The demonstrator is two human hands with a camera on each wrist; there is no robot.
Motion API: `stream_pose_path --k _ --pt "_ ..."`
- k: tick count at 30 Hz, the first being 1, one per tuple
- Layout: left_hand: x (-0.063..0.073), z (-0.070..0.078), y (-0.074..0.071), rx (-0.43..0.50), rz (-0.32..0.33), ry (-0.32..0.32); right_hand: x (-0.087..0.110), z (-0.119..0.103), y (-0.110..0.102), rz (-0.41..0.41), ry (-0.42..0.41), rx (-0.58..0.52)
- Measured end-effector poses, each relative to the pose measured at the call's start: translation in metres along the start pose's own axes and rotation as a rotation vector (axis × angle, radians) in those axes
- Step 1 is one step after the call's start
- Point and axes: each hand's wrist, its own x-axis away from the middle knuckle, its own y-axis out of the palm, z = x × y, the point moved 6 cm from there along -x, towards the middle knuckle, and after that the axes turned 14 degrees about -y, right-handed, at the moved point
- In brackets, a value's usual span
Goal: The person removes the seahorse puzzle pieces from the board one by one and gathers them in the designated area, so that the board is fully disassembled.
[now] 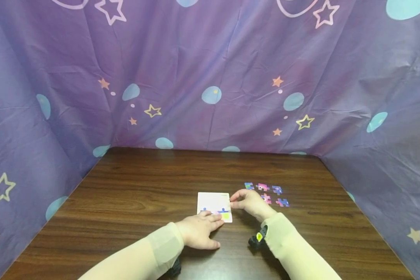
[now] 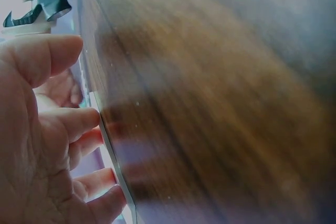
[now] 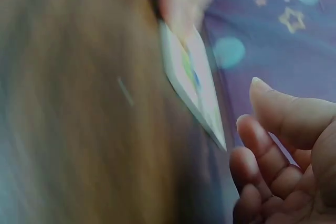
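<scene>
A white square puzzle board (image 1: pixel 213 199) lies near the middle of the table, with blue and yellow puzzle pieces (image 1: pixel 225 216) along its near side. My left hand (image 1: pixel 200 230) rests on that near side with fingers spread, covering part of the pieces. In the left wrist view, its fingertips touch the board's edge (image 2: pixel 112 160). My right hand (image 1: pixel 252 205) is beside the board's right edge, between it and the loose pieces. Its fingers are loosely bent, and the right wrist view shows nothing between thumb and fingers. There the board (image 3: pixel 209 95) appears just beyond the fingertips.
Several loose jigsaw pieces in pink and blue lie right of the board, among them a pink one (image 1: pixel 263 187) and a blue one (image 1: pixel 277 189). The brown wooden table (image 1: pixel 143 179) is enclosed by a purple star-patterned cloth (image 1: pixel 196 58) at the back and both sides.
</scene>
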Motion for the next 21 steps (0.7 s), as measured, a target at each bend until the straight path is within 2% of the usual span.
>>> stream_pose_path --k 2,6,10,21 --pt "0.0 0.0 0.0 -0.005 0.005 0.002 -0.001 -0.003 0.014 -0.034 -0.03 -0.016" --pt "0.0 -0.001 0.0 -0.009 0.014 0.013 0.0 0.001 0.03 -0.064 -0.025 -0.009" --pt "0.001 -0.002 0.0 0.001 0.013 0.019 0.002 0.005 0.034 -0.059 -0.014 0.028" --pt "0.0 -0.006 0.0 0.036 0.021 0.026 0.002 0.001 0.034 -0.058 -0.048 0.081"
